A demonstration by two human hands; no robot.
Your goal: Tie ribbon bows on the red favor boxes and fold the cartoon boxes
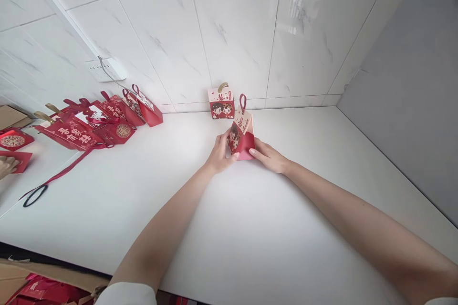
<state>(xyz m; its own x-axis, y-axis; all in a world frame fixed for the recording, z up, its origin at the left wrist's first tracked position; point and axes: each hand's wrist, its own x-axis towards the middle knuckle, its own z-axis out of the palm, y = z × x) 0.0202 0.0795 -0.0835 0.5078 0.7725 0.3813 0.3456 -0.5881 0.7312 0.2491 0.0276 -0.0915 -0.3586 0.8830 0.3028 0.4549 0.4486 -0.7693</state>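
A small red and cream gift box (pixel 244 142) with a dark red ribbon loop on top stands on the white table between my hands. Its printed side shows cartoon figures and faces left. My left hand (pixel 219 153) grips its left side, thumb at the lower front edge. On the other side, my right hand (pixel 269 154) holds the lower right, with its thumb on the front face. Just behind, against the wall, a similar gift box (pixel 222 104) with a gold ribbon loop stands upright, touched by neither hand.
Several red gift boxes (pixel 80 128) with ribbon handles cluster at the left. A red ribbon (pixel 71 166) and a black ring (pixel 35 196) lie nearby. Another person's hand (pixel 7 166) touches a red piece at the far left. A carton of red items (pixel 46 290) sits below the table edge.
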